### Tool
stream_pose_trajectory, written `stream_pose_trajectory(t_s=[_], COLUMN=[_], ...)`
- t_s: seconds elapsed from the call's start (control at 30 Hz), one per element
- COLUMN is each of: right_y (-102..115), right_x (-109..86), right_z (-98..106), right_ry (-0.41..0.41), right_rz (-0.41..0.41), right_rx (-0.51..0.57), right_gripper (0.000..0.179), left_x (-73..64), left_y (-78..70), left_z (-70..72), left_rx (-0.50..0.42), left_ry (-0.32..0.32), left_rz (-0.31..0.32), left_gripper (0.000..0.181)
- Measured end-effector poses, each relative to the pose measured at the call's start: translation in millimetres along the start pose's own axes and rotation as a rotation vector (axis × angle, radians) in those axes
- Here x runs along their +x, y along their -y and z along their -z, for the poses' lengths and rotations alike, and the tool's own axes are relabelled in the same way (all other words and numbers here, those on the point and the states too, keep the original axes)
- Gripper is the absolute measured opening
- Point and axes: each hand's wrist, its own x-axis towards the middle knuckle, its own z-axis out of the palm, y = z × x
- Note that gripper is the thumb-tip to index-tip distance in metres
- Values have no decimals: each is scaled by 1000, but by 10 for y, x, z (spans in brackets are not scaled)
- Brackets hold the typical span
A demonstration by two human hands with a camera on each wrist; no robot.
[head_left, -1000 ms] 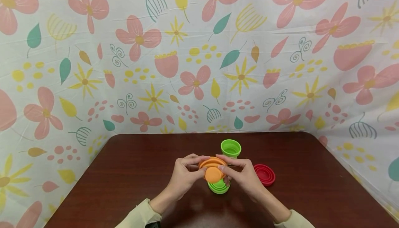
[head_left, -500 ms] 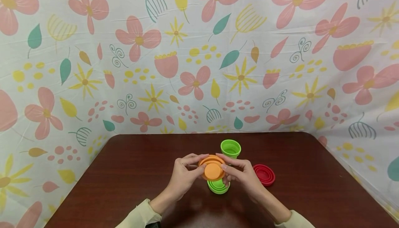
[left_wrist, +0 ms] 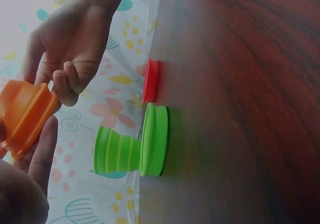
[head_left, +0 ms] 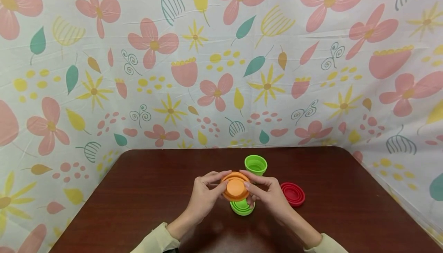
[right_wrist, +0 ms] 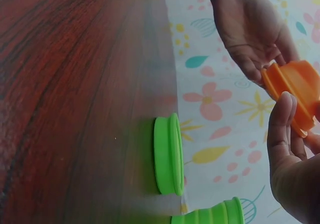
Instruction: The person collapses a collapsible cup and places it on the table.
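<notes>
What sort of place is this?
Likely a staged tabletop setup: a dark wood-grain table, a floral-print sheet hung behind and beside it, and an orange collapsible cup held above the table.

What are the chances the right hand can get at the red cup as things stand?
Probably yes, once freed: the right hand pinches the orange cup. The red cup sits lower, just to its right on the table, with nothing seen standing between them.

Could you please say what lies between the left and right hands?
In the head view: a round, rubbery-looking orange cup, pinched by left hand and right hand.
</notes>
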Motion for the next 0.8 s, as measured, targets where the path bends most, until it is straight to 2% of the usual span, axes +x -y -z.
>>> stream_pose_trajectory(t_s=[0.1, 0.2, 0.37, 0.53, 0.8], right_y=[-9, -15, -19, -42, -58], right_x=[0, 5, 15, 19, 17], right_z=[-4, -8, -19, -39, -59], right_ry=[-8, -18, -38, -45, -32], right_rz=[0, 4, 13, 37, 59], right_rx=[-7, -9, -9, -13, -10], right_gripper=[45, 46, 46, 45, 44], left_x=[-4, -8, -7, -14, -14], left_y=[9, 14, 14, 24, 21], left_z=[2, 8, 24, 29, -8], left_rx=[-27, -100, -148, -127, -93], left_ry=[20, 70, 139, 140, 104], left_rz=[1, -4, -55, -82, -98], left_gripper=[30, 35, 46, 45, 44])
